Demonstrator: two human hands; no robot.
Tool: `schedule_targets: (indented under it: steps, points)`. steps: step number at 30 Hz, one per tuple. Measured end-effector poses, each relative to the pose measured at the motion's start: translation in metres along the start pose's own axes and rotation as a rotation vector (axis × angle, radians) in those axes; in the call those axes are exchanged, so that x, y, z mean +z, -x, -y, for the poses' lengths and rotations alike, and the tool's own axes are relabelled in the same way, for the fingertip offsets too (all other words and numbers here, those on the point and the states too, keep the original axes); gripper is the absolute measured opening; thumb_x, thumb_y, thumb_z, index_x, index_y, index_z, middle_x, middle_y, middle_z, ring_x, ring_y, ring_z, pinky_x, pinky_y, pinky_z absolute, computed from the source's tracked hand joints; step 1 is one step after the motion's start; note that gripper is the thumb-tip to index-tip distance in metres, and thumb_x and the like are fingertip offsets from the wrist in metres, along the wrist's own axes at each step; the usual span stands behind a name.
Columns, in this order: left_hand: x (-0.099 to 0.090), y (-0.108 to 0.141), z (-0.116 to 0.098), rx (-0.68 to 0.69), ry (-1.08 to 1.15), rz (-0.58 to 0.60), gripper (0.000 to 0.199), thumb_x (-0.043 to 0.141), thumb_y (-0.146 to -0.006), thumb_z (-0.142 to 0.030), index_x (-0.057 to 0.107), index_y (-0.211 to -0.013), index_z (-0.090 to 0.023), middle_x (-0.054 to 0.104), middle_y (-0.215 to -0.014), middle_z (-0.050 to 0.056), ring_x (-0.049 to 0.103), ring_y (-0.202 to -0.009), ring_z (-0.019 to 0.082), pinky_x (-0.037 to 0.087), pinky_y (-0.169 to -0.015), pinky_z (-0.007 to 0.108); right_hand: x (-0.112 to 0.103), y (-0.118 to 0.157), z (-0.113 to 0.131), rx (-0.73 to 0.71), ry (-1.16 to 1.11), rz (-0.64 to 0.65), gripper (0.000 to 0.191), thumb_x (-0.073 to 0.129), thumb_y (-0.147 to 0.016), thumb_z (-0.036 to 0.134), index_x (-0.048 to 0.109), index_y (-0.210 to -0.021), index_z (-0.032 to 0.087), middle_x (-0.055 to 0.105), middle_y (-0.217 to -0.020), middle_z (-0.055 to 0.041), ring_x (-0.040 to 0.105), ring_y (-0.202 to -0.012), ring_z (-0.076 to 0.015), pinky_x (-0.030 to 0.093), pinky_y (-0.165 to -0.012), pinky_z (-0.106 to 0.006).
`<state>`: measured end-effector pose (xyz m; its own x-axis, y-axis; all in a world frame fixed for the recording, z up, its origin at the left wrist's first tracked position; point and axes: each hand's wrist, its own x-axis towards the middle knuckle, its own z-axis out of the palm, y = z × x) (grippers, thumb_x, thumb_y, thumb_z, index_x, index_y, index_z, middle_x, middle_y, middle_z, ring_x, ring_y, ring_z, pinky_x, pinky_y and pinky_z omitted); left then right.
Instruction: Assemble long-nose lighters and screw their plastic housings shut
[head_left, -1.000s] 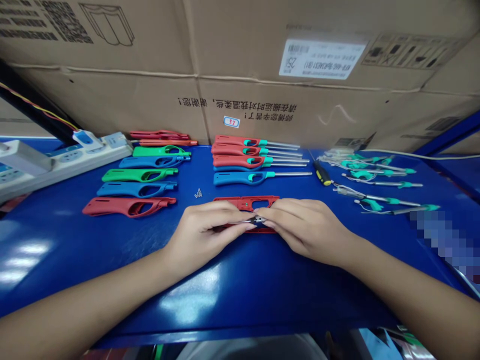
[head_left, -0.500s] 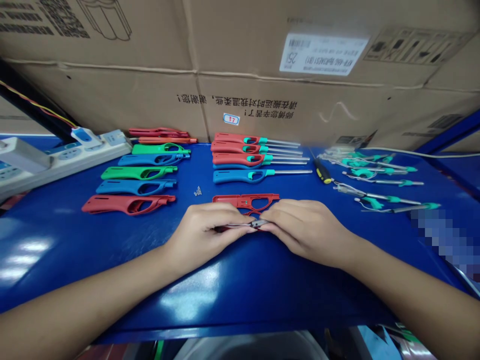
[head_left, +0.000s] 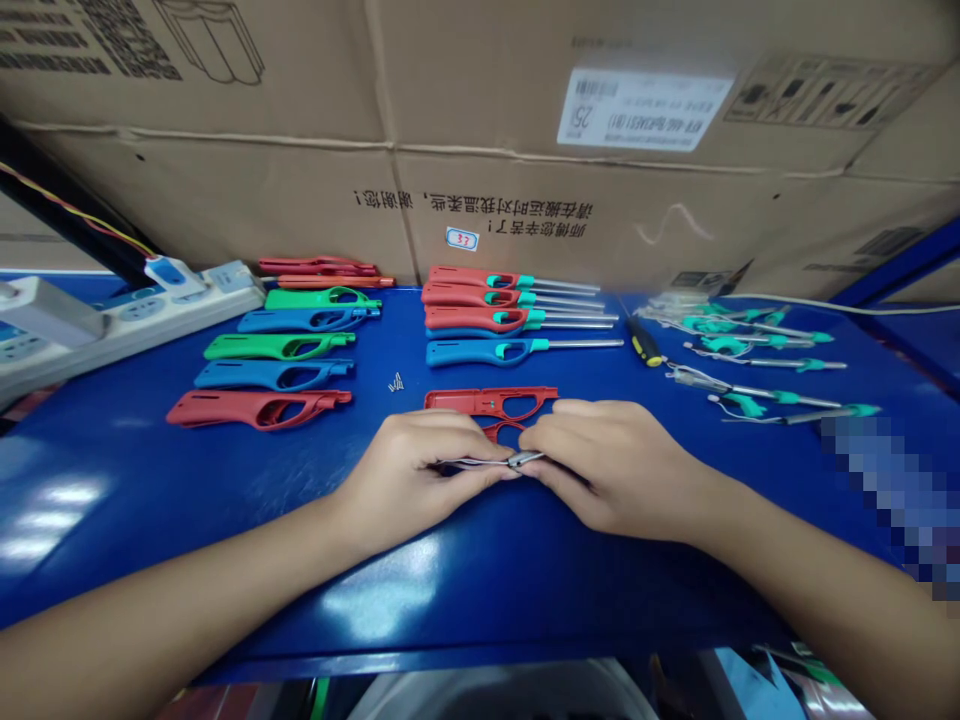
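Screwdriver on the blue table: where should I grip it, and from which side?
Probably by the yellow-black handle, from above and the near side, with the right hand once free of the metal part. Its butt points toward the person, its shaft away; metal rods lie left, wired parts right.

Light: I see moderate, fairly even brightness | Glare: white patches on the glossy tabletop (head_left: 555,595), left and near its front edge | Shade: dim beneath that edge | Focus: small metal piece (head_left: 523,459) soft, carton label (head_left: 645,108) slightly blurred | Lens: wide-angle stretch toward the sides | Artefact: I get pixelated blocks at right
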<state>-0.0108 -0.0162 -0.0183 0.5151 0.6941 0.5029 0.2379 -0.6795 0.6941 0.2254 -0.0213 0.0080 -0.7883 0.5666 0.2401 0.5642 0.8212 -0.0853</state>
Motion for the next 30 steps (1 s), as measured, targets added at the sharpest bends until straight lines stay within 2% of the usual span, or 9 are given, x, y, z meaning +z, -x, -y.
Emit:
schedule_targets:
  steps: [6,8,12,15,20,22,25,28,30]
  points:
    - [0.000,0.001,-0.001,0.079,-0.042,-0.002,0.011,0.076,-0.086,-0.016,0.078,-0.096,-0.020,0.079,-0.086,0.001,0.072,-0.074,0.013,0.058,-0.071,0.023,-0.007,-0.001,0.008,0.149,-0.269,0.075,0.017,0.053,-0.097,0.028,0.066,-0.102,0.018,0.068,-0.085,-0.0014,0.060,-0.078,-0.0150,0.038,-0.069,-0.029]
    - [0.000,0.000,-0.002,0.111,-0.063,-0.007,0.011,0.074,-0.088,-0.017,0.077,-0.097,-0.020,0.078,-0.085,0.002,0.072,-0.074,0.013,0.058,-0.070,0.023,-0.009,-0.003,0.010,0.202,-0.300,0.110,0.019,0.054,-0.096,0.033,0.065,-0.094,0.018,0.067,-0.081,-0.0014,0.058,-0.074,-0.0144,0.036,-0.066,-0.029]
    - [0.000,0.000,-0.004,0.168,-0.117,0.042,0.008,0.070,-0.091,-0.017,0.075,-0.095,-0.020,0.077,-0.084,0.003,0.071,-0.072,0.014,0.057,-0.069,0.025,-0.008,-0.004,0.013,0.271,-0.244,0.172,0.035,0.048,-0.100,0.044,0.062,-0.081,0.018,0.063,-0.073,-0.0020,0.055,-0.070,-0.0152,0.031,-0.062,-0.029]
    - [0.001,0.000,-0.004,0.184,-0.112,0.051,0.008,0.068,-0.092,-0.017,0.075,-0.095,-0.020,0.077,-0.084,0.004,0.071,-0.072,0.014,0.057,-0.069,0.025,-0.006,-0.004,0.014,0.298,-0.253,0.194,0.033,0.050,-0.100,0.043,0.061,-0.079,0.019,0.062,-0.070,-0.0011,0.055,-0.068,-0.0145,0.028,-0.061,-0.028]
    - [0.003,0.000,-0.006,0.173,-0.105,0.026,0.012,0.071,-0.090,-0.016,0.075,-0.100,-0.019,0.077,-0.088,0.004,0.072,-0.077,0.015,0.059,-0.072,0.025,-0.008,-0.006,0.014,0.354,-0.389,0.196,0.031,0.055,-0.095,0.036,0.055,-0.069,0.018,0.053,-0.060,0.0035,0.043,-0.056,-0.0095,0.025,-0.056,-0.026]
    - [0.004,0.000,-0.007,0.115,-0.091,0.010,0.018,0.074,-0.087,-0.017,0.075,-0.105,-0.019,0.077,-0.091,0.005,0.072,-0.082,0.015,0.059,-0.076,0.025,-0.011,-0.006,0.012,0.361,-0.405,0.186,0.029,0.056,-0.093,0.034,0.055,-0.069,0.018,0.051,-0.060,0.0040,0.043,-0.057,-0.0092,0.026,-0.056,-0.026]
    - [0.004,-0.001,-0.005,-0.104,0.007,-0.023,0.030,0.079,-0.083,-0.021,0.073,-0.113,-0.019,0.075,-0.098,0.006,0.071,-0.080,0.015,0.061,-0.072,0.025,-0.016,-0.005,0.006,0.388,-0.360,0.145,0.029,0.055,-0.093,0.034,0.054,-0.068,0.019,0.051,-0.061,0.0039,0.044,-0.058,-0.0095,0.027,-0.057,-0.026]
    - [0.002,-0.003,0.000,-0.321,0.268,-0.040,0.041,0.080,-0.081,-0.022,0.069,-0.120,-0.019,0.074,-0.103,0.008,0.073,-0.082,0.016,0.063,-0.069,0.026,-0.022,-0.002,-0.003,0.384,-0.279,0.092,0.032,0.054,-0.095,0.036,0.053,-0.067,0.019,0.054,-0.063,0.0025,0.045,-0.058,-0.0103,0.028,-0.058,-0.026]
    - [-0.002,-0.006,0.002,-0.401,0.435,-0.029,0.042,0.079,-0.081,-0.021,0.068,-0.122,-0.018,0.075,-0.108,0.009,0.075,-0.093,0.020,0.065,-0.075,0.030,-0.026,0.001,-0.011,0.343,-0.193,0.044,0.030,0.054,-0.095,0.035,0.055,-0.070,0.019,0.058,-0.067,0.0005,0.048,-0.061,-0.0117,0.029,-0.060,-0.027]
